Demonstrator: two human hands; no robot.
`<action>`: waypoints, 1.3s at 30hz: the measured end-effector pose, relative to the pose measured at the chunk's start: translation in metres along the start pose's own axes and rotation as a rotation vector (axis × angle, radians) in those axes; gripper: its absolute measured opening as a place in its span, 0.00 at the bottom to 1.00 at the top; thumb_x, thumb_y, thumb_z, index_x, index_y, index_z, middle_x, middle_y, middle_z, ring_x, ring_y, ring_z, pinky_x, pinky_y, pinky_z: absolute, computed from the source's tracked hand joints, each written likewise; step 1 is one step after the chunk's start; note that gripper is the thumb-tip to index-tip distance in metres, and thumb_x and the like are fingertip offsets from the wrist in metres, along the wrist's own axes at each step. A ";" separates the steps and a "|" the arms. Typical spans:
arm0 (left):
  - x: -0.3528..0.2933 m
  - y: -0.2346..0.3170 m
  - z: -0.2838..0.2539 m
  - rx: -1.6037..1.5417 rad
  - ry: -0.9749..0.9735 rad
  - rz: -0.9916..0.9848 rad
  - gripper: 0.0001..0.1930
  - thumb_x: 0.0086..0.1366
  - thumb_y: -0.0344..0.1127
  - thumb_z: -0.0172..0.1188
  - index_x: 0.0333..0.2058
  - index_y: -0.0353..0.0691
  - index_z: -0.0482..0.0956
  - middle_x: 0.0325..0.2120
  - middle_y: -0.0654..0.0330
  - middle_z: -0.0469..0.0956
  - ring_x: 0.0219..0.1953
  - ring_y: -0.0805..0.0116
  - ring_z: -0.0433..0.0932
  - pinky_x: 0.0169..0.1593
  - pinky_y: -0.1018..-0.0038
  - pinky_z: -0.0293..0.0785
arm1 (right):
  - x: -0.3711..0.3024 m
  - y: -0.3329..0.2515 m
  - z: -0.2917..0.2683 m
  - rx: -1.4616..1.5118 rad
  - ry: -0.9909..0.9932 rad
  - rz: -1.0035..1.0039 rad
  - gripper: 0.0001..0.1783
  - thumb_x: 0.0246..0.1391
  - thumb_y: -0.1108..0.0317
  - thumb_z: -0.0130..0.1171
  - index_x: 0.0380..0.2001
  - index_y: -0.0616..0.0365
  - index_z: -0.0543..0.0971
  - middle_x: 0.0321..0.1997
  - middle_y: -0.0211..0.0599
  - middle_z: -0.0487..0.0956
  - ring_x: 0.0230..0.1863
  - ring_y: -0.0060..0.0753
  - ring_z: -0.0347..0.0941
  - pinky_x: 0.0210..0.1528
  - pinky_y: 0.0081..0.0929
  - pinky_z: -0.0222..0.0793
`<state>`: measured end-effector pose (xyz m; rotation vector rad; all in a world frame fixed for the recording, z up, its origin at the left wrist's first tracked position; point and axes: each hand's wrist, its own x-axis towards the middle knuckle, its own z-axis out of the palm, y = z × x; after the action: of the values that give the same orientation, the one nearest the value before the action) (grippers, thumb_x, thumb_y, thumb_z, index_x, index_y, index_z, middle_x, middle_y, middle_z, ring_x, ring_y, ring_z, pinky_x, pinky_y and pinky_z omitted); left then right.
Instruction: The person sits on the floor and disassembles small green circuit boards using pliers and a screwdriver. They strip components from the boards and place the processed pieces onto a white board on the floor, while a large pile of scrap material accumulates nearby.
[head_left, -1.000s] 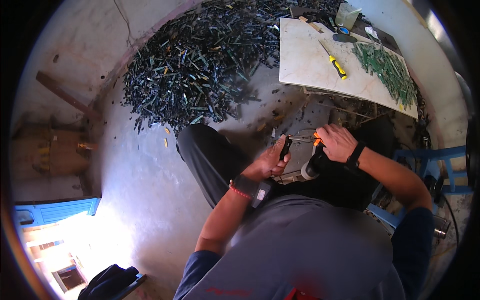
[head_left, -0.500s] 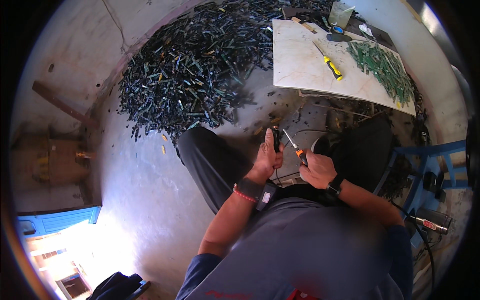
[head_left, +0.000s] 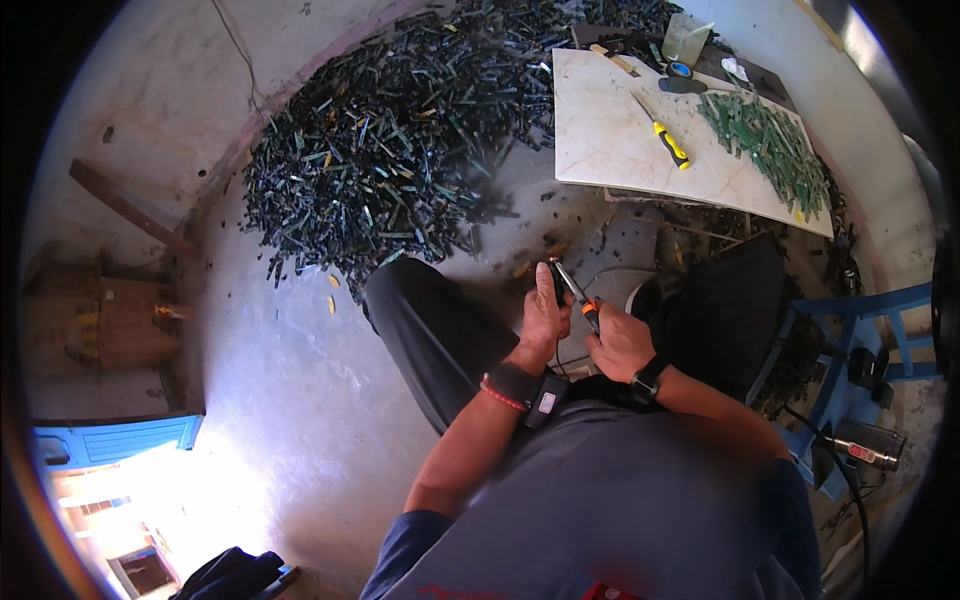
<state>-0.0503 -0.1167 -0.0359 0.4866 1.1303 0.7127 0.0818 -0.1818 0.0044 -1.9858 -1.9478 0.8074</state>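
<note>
Clasping the black piece [head_left: 559, 287] in my left hand [head_left: 541, 318], I'd steady the tool [head_left: 590, 311] (orange-handled) my right hand [head_left: 622, 343] grasps.

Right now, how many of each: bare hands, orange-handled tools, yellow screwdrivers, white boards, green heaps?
Left hand and right hand: 2
Orange-handled tool: 1
Yellow screwdriver: 1
White board: 1
Green heap: 1
Total: 6

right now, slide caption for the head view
Left hand holds a dark piece, right hand an orange-trimmed tool, near heaped strips.
</note>
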 end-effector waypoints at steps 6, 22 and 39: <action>0.001 -0.001 0.002 0.004 0.063 0.043 0.35 0.64 0.69 0.36 0.18 0.41 0.66 0.08 0.71 0.54 0.08 0.79 0.48 0.13 0.76 0.42 | 0.003 -0.008 0.007 -0.079 0.060 0.032 0.16 0.44 0.65 0.58 0.33 0.66 0.69 0.31 0.52 0.76 0.34 0.53 0.75 0.36 0.43 0.71; 0.009 -0.011 -0.001 0.465 0.237 0.480 0.38 0.71 0.58 0.30 0.15 0.31 0.69 0.11 0.58 0.68 0.18 0.66 0.66 0.26 0.66 0.64 | 0.002 -0.025 -0.007 -0.115 -0.026 0.070 0.15 0.44 0.65 0.56 0.32 0.66 0.70 0.29 0.52 0.77 0.31 0.53 0.76 0.37 0.44 0.72; 0.002 -0.010 0.003 0.383 0.213 0.450 0.36 0.72 0.58 0.28 0.15 0.34 0.67 0.10 0.63 0.64 0.17 0.72 0.61 0.23 0.70 0.59 | 0.002 -0.012 -0.004 0.008 -0.040 -0.024 0.20 0.44 0.70 0.55 0.38 0.71 0.63 0.29 0.59 0.74 0.31 0.59 0.73 0.36 0.47 0.69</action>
<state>-0.0448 -0.1218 -0.0429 1.0308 1.3832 0.9564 0.0742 -0.1781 0.0139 -1.9532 -1.9837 0.8543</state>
